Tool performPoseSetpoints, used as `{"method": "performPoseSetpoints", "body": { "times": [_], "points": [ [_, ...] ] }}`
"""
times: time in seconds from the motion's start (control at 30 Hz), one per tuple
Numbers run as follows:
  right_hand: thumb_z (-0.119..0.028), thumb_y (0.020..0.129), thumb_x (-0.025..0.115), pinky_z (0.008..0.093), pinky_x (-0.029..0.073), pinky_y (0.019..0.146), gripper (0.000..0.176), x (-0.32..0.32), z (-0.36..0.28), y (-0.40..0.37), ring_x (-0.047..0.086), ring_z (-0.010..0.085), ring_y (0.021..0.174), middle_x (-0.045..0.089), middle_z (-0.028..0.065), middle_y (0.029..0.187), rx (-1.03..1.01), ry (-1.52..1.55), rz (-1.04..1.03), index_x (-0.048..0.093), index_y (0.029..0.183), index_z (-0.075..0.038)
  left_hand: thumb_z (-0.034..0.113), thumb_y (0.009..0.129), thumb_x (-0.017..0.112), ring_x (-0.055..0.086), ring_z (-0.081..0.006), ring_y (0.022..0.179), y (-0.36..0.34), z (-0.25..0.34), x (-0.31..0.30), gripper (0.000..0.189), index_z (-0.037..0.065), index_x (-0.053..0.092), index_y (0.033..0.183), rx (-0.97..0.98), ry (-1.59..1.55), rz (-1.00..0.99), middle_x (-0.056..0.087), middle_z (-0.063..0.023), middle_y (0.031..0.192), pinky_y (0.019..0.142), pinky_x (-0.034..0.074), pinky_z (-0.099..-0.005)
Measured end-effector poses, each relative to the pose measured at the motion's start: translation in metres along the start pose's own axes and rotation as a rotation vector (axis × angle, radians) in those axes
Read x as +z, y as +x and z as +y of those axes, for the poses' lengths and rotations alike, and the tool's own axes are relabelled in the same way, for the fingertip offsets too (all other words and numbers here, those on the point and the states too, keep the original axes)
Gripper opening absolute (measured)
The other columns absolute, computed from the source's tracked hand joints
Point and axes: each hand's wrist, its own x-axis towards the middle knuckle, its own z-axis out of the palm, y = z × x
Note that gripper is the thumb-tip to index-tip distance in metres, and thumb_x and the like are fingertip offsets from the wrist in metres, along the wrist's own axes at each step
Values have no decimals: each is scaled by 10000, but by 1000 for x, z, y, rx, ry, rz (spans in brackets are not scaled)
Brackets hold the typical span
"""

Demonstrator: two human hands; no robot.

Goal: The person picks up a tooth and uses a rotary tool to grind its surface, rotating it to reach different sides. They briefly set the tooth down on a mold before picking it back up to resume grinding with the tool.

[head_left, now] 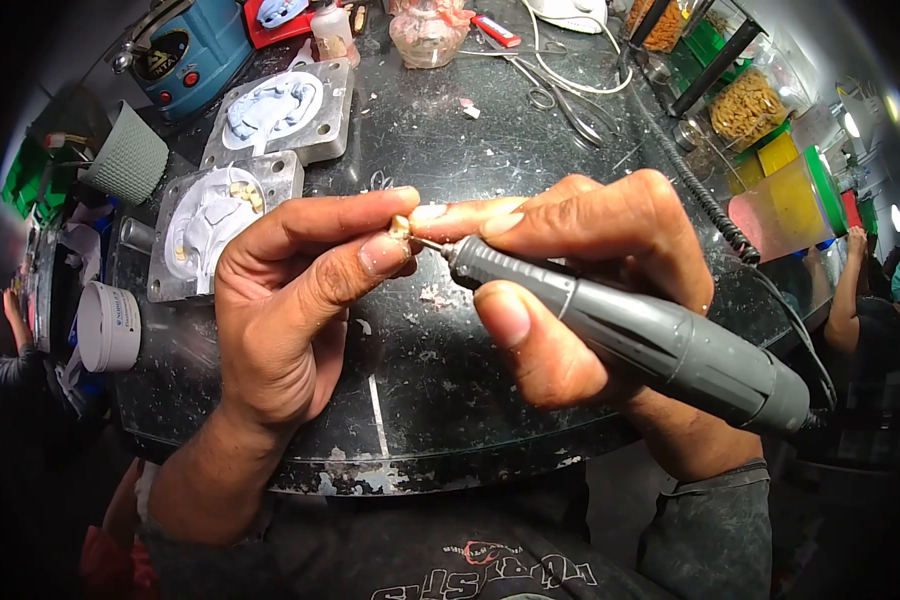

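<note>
Between the thumb and forefinger of my left hand is a small ivory-coloured artificial tooth, mostly covered by the fingertips. My right hand grips a dark grey rotary handpiece much like a pen. Its thin metal bur points left and meets the tooth or sits right beside it; the exact contact is too small to tell. The right forefinger reaches forward to the left fingertips. To the left lies a metal flask half filled with plaster, with several teeth set in it.
Behind stands another metal flask half with a bluish-white mould. A white tub, a grey woven cup and a blue machine line the left. Scissors, a coiled cord and a green-lidded jar lie rightward. Shavings dot the black bench.
</note>
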Motion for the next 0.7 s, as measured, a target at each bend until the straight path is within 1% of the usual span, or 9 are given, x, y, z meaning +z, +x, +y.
{"method": "performPoseSetpoints", "body": {
  "times": [0.07,0.3,0.6,0.7],
  "points": [
    [-100,838,706,401,545,873,301,0,3,0,677,267,966,682,242,1001,-39,16,-5,487,1025,-11,-73,859,631,687,-187,913,0,1,1,223,-64,651,1081,-5,7,3,691,-177,1027,844,569,-275],
    [-96,840,707,412,546,876,302,0,5,1,680,276,959,680,239,996,-57,46,-7,485,1026,-8,-75,859,629,687,-188,909,0,-1,0,224,-65,650,1082,3,-8,3,688,-182,1037,842,571,-280],
    [-103,846,706,431,542,883,312,1,4,-1,672,302,981,671,255,1003,-53,57,-9,476,1035,-9,-82,857,627,685,-197,931,-1,1,1,228,-68,648,1084,-1,-15,0,684,-188,1051,857,569,-286],
    [-108,848,708,426,540,883,316,1,-1,-1,669,298,986,670,253,1006,-16,60,-10,474,1038,-12,-84,857,625,685,-201,931,-2,1,1,230,-70,647,1086,4,-17,1,684,-189,1051,859,569,-288]
  ]
}}
